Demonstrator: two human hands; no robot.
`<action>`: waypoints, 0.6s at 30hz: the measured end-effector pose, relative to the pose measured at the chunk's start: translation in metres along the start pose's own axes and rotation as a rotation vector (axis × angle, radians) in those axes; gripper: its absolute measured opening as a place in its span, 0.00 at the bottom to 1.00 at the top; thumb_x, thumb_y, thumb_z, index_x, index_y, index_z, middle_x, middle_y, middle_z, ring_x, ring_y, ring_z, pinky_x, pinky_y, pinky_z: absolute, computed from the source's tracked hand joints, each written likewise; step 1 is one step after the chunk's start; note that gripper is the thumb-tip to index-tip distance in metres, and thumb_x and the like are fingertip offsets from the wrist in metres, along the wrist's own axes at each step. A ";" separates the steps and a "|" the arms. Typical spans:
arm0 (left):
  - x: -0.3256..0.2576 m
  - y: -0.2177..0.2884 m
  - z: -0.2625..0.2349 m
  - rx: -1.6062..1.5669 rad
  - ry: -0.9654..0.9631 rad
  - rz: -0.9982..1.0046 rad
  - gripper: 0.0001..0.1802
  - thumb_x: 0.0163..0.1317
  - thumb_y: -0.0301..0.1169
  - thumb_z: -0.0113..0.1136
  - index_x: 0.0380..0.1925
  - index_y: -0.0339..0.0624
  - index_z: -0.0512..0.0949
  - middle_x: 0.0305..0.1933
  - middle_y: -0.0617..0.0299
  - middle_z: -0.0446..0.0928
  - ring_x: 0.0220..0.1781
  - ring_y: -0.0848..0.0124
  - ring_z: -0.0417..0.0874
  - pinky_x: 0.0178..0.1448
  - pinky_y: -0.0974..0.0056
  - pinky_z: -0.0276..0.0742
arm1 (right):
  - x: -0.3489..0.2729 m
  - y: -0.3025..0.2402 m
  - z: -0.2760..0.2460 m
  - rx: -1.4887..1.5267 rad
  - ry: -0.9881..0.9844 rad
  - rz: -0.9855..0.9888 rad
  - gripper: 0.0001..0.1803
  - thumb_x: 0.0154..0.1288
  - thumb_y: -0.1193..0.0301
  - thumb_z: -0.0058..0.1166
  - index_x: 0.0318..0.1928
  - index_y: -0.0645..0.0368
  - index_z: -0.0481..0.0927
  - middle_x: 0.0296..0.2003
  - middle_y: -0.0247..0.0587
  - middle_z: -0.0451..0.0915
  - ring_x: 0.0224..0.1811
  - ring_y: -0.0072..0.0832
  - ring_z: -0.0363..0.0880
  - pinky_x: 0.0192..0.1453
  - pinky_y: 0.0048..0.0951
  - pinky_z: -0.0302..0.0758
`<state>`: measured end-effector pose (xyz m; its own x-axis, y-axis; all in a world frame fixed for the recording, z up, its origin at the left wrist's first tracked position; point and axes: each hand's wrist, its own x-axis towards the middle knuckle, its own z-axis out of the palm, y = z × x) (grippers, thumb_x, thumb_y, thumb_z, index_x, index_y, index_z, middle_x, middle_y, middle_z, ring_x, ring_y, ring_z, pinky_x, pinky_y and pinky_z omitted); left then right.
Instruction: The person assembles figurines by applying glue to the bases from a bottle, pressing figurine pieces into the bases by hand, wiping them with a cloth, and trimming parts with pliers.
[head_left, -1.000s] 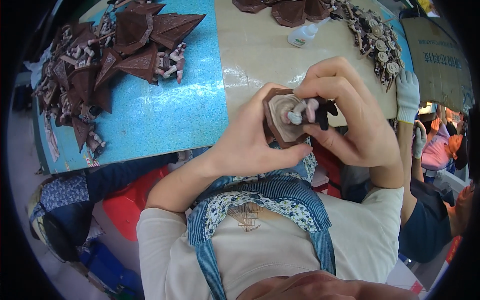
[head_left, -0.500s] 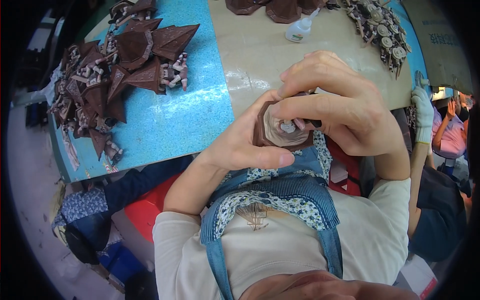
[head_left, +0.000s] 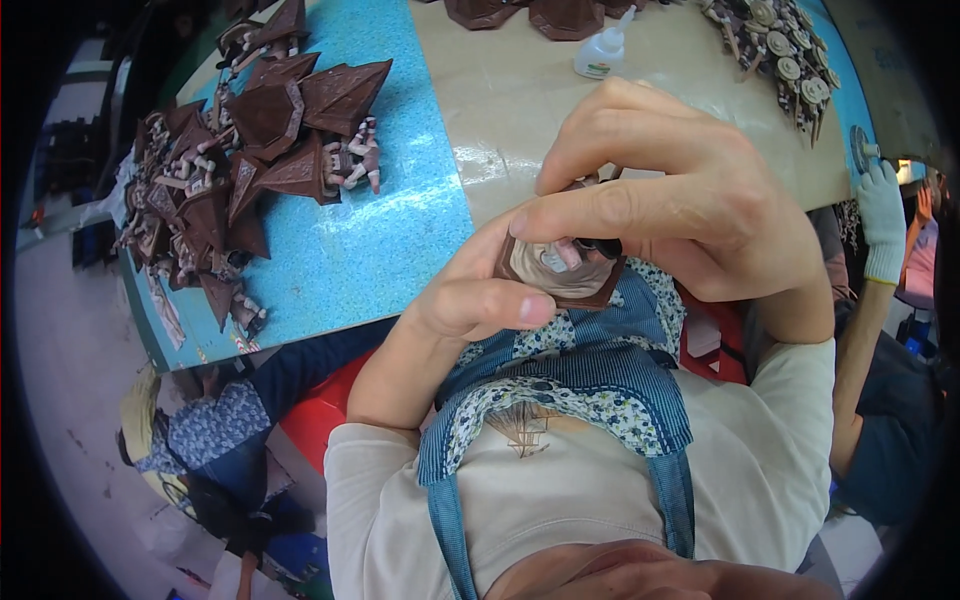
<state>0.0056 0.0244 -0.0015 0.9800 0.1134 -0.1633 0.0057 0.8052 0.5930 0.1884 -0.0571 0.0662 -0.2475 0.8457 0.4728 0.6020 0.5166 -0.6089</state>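
Before my chest, my left hand [head_left: 478, 275] is closed round a brown, angular-edged figurine piece [head_left: 568, 292] with a cream, rippled round middle. Its thumb lies on the near side of the cream part. My right hand [head_left: 680, 195] arches over the same piece from the right, thumb and fingers bent. A small pinkish-white and black figure part [head_left: 580, 252] shows under its fingers, against the cream middle. My right fingertips partly hide both, so whether that part is attached cannot be seen.
A heap of brown pointed figurine pieces [head_left: 265, 115] covers the table's blue left part. Beyond my hands stand a white squeeze bottle [head_left: 602, 50] and more brown pieces [head_left: 565, 18]. Several small cream-topped figures [head_left: 785, 65] lie far right. A co-worker's gloved hand [head_left: 880, 220] is at the right edge.
Both hands have shifted slightly left with the figurine piece. My right fingers have moved over it, and more of the pinkish and black part shows. The view has shifted a little.
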 end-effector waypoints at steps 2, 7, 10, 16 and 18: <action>0.000 -0.003 -0.001 -0.045 -0.001 0.010 0.41 0.40 0.31 0.67 0.57 0.31 0.64 0.49 0.53 0.74 0.50 0.66 0.78 0.55 0.65 0.74 | -0.001 -0.001 -0.001 -0.004 0.004 -0.024 0.17 0.45 0.70 0.59 0.40 0.59 0.84 0.34 0.42 0.78 0.36 0.37 0.75 0.39 0.32 0.72; 0.000 -0.006 0.007 -0.018 0.039 0.082 0.44 0.40 0.31 0.66 0.60 0.29 0.61 0.49 0.53 0.73 0.50 0.65 0.78 0.54 0.63 0.74 | -0.012 -0.009 0.003 -0.080 0.070 -0.130 0.18 0.37 0.69 0.57 0.34 0.59 0.85 0.35 0.44 0.78 0.37 0.39 0.75 0.35 0.33 0.74; -0.003 -0.007 0.013 0.053 0.031 0.135 0.43 0.44 0.24 0.66 0.62 0.31 0.58 0.51 0.54 0.72 0.51 0.67 0.78 0.55 0.63 0.75 | -0.019 -0.018 0.000 -0.111 0.052 -0.091 0.19 0.34 0.67 0.55 0.32 0.58 0.85 0.36 0.42 0.79 0.38 0.40 0.76 0.40 0.36 0.77; -0.003 -0.017 0.016 0.814 0.181 0.446 0.39 0.46 0.25 0.69 0.58 0.36 0.61 0.48 0.55 0.75 0.48 0.66 0.80 0.47 0.64 0.77 | -0.038 -0.031 -0.002 -0.194 -0.033 0.013 0.15 0.36 0.70 0.56 0.30 0.57 0.86 0.35 0.39 0.79 0.41 0.40 0.76 0.52 0.45 0.77; -0.002 -0.020 0.018 0.916 0.210 0.518 0.39 0.45 0.25 0.70 0.58 0.36 0.62 0.46 0.53 0.75 0.46 0.63 0.81 0.47 0.63 0.77 | -0.040 -0.037 -0.002 -0.155 0.034 0.117 0.16 0.35 0.75 0.55 0.31 0.56 0.86 0.33 0.37 0.78 0.39 0.38 0.75 0.52 0.45 0.76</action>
<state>0.0069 -0.0023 0.0012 0.8526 0.4837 0.1975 -0.1683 -0.1035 0.9803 0.1772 -0.1106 0.0711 -0.1452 0.8924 0.4273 0.7355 0.3862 -0.5567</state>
